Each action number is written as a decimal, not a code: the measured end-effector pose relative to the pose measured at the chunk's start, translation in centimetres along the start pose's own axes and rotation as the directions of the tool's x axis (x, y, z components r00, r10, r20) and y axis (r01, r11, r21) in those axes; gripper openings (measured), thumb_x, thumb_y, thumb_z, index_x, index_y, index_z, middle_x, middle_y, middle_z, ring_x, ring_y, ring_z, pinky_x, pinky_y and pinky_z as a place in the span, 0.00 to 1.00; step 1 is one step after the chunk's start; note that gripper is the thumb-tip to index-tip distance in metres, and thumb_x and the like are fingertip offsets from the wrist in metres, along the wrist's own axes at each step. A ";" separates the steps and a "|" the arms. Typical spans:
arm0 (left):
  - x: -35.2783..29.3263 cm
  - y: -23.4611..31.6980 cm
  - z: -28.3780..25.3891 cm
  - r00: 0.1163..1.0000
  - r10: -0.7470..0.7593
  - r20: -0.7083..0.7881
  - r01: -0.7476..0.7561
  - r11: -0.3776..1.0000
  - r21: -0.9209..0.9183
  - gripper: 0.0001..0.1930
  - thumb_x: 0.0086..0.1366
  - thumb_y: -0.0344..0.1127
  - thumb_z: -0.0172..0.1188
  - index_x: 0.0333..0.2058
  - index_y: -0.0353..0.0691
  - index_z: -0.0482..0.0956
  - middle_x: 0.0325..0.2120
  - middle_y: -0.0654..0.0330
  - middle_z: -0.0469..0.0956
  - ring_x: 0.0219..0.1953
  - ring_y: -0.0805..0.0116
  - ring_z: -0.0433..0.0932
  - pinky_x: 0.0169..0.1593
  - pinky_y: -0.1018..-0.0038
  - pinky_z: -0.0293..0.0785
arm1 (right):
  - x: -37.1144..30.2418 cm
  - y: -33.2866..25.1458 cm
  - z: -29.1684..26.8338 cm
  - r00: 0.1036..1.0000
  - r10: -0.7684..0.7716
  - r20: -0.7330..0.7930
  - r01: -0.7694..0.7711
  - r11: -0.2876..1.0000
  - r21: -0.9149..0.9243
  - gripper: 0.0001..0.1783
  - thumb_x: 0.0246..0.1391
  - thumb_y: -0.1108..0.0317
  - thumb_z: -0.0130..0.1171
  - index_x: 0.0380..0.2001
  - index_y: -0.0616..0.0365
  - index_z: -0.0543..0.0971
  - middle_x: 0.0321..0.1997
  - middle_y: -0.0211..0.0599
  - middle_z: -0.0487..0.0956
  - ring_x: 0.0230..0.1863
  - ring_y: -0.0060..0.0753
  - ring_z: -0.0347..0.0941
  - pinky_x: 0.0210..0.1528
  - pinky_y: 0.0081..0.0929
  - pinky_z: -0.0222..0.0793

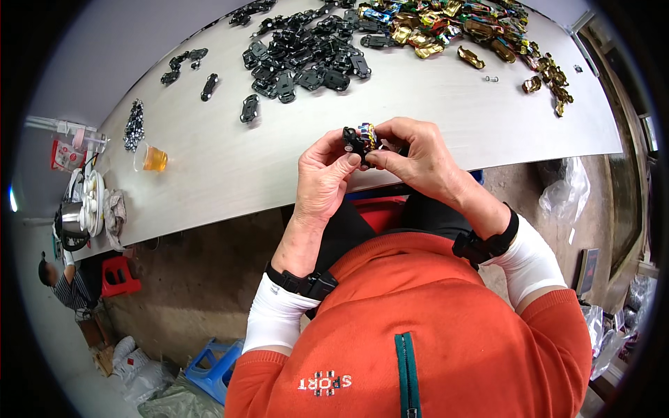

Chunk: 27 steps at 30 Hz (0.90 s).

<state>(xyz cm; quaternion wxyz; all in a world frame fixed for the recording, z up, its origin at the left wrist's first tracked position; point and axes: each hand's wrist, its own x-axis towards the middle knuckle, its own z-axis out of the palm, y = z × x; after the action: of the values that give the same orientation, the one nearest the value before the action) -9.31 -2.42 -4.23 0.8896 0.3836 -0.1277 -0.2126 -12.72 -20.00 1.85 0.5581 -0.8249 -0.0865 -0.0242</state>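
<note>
My left hand (322, 177) pinches a black toy car chassis (353, 141) between thumb and fingers above the table's near edge. Close against it, my right hand (421, 157) grips a small toy car body (368, 132) with blue, yellow and purple colouring. Chassis and body touch or nearly touch; whether they are joined I cannot tell. My right fingers partly hide the body's rear. Further back lies a large heap of black chassis (310, 52), beside a pile of shiny gold and multicoloured car bodies (446, 28).
Loose chassis (249, 109) lie on the white table (230, 167). At left are a cluster of small wheel parts (134, 127), a cup of amber liquid (155, 159) and a white tray (94, 202). Another person (73, 282) is at far left near a red stool (120, 276); a blue stool (212, 366) stands below.
</note>
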 end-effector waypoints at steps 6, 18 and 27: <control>-0.2 0.9 1.2 1.000 0.012 -0.011 -0.012 0.999 0.041 0.17 0.57 0.21 0.59 0.46 0.33 0.74 0.38 0.59 0.77 0.39 0.72 0.76 0.41 0.78 0.74 | 0.2 -0.2 0.4 0.979 -0.201 -0.031 0.199 0.977 -0.072 0.22 0.43 0.77 0.64 0.45 0.62 0.75 0.30 0.46 0.78 0.31 0.35 0.77 0.33 0.28 0.73; -0.1 1.2 1.5 0.993 0.090 0.070 -0.105 0.962 0.252 0.16 0.56 0.21 0.59 0.45 0.30 0.74 0.37 0.62 0.72 0.38 0.71 0.75 0.38 0.78 0.75 | -0.2 -1.3 0.2 0.958 -0.288 0.022 0.287 0.940 -0.183 0.23 0.43 0.79 0.60 0.47 0.63 0.74 0.29 0.48 0.75 0.30 0.48 0.75 0.31 0.34 0.71; -0.3 1.5 2.3 0.995 0.075 0.059 -0.089 0.954 0.286 0.19 0.56 0.21 0.60 0.48 0.30 0.72 0.36 0.60 0.74 0.33 0.70 0.77 0.32 0.77 0.78 | -0.7 -1.3 -0.1 0.938 -0.320 0.133 0.345 0.892 -0.292 0.29 0.46 0.80 0.56 0.55 0.63 0.66 0.29 0.50 0.74 0.29 0.48 0.75 0.31 0.34 0.71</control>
<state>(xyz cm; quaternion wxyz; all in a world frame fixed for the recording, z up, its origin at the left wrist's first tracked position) -10.07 -2.75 -1.59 0.8289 0.4983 -0.1943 -0.1638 -13.61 -19.68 3.02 0.4049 -0.8756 -0.2441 -0.0989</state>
